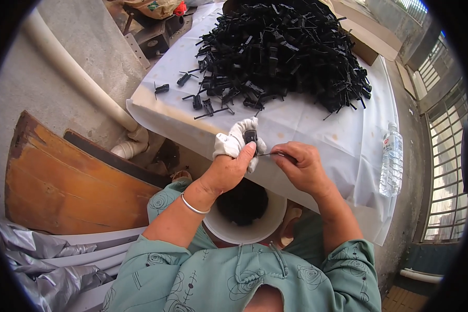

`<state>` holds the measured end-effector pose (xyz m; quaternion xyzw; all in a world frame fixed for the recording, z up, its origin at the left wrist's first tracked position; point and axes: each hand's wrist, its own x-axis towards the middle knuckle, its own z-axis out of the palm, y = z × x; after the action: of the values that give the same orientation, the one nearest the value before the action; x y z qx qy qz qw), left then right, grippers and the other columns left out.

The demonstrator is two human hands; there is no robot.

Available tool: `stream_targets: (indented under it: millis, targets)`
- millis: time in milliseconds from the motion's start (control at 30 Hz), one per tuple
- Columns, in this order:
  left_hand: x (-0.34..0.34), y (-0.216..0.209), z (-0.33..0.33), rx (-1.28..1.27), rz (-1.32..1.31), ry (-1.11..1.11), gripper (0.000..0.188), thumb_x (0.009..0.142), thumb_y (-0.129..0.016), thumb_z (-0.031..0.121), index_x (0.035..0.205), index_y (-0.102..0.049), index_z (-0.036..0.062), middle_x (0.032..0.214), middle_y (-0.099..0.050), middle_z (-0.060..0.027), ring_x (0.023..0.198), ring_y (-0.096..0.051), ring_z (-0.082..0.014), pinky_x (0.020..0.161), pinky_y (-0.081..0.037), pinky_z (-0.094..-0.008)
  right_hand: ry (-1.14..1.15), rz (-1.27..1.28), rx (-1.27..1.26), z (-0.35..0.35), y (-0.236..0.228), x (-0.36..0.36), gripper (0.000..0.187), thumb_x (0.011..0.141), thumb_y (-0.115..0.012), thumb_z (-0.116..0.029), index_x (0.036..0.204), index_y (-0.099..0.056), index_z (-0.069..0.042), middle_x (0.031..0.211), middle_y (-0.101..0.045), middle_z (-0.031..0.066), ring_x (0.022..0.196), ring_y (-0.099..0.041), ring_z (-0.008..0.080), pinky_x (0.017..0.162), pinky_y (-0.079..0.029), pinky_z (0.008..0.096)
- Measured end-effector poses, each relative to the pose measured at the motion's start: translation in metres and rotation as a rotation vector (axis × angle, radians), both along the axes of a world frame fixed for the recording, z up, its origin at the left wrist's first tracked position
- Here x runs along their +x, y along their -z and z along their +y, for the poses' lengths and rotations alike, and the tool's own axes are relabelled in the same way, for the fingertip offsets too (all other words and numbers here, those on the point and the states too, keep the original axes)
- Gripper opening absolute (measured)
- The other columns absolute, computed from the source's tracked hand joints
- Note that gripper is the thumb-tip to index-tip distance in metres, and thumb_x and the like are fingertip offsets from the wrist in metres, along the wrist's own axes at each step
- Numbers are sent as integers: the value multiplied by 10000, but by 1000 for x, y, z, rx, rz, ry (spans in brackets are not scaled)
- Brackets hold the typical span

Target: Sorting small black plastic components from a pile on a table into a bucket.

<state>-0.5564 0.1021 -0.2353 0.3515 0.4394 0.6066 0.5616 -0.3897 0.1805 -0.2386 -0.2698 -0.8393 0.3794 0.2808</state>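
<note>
My left hand (229, 158), partly covered by a loose white cloth or glove (242, 130), grips a small black plastic part (250, 136) with the bare thumb pressed on it. Just to its right, my right hand (301, 164) is bare and closed in a pinch on a thin dark strip (265, 154) that reaches toward the part. Both hands are over the near edge of the table. Beyond them rises a large heap of similar black plastic parts (275, 57), with several loose ones (208, 107) lying at its near left side.
White sheeting covers the table (317, 125). A white bucket (280, 218) with dark contents stands below my hands. A clear plastic bottle (391, 161) is at the table's right edge. On the left are a brown wooden board (73, 182) and a thick pale pipe (78, 73).
</note>
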Motion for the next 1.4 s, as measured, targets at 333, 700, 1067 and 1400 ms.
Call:
stream_targets:
  millis: [333, 700, 1067, 1400]
  targets:
    - [7, -5, -3, 84, 392, 182, 288, 855, -436, 73, 1133, -445, -3, 807, -505, -32, 663, -447, -84, 595, -408, -233, 13, 191, -271, -6, -4, -4, 149, 845, -611, -122, 760, -547, -18, 617, -467, -28, 584, -381, 66, 524, -364, 242]
    - [26, -9, 5, 244, 611, 65, 234, 806, -420, 50, 1028, -464, -9, 821, -524, -129, 731, -504, -222, 694, -434, -325, -40, 103, -51, -5, -15, 7, 225, 883, -523, -139, 712, -514, 8, 599, -481, 157, 522, -432, 280, 514, -383, 339]
    - [37, 5, 5, 361, 901, -70, 218, 807, -436, 49, 1013, -461, -17, 774, -537, -181, 683, -528, -311, 621, -432, -376, 93, 131, -241, -16, 10, -3, 287, 915, -474, -184, 707, -519, 9, 544, -445, 97, 512, -395, 154, 505, -379, 316]
    - [41, -7, 8, 387, 867, -99, 234, 795, -428, 41, 1016, -460, -31, 798, -542, -185, 724, -538, -332, 649, -441, -369, -39, 162, -213, -5, -4, 7, 271, 913, -479, -184, 730, -527, 12, 580, -473, 144, 519, -416, 199, 524, -395, 324]
